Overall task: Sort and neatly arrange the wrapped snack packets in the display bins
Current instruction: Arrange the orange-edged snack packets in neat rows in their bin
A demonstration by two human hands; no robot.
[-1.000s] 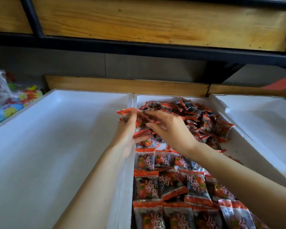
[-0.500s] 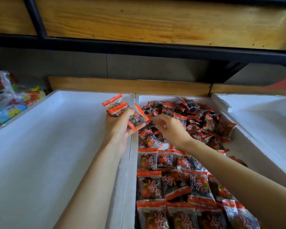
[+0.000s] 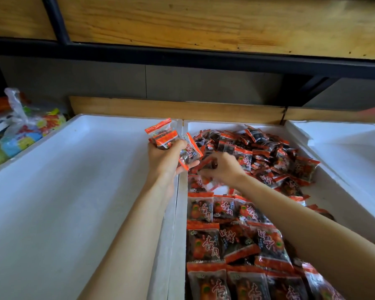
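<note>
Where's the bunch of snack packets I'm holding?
Head view, centre: the bunch of snack packets is held in the left hand, above the wall between the left white bin and the packet-filled middle bin, beside the right hand.

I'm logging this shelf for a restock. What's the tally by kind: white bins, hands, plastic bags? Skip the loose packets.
White bins: 3 (left bin, middle bin, right bin)
Hands: 2 (left hand, right hand, both gripping red snack packets)
Plastic bags: 1 (plastic bag, left of the bins)
Total: 6
</note>
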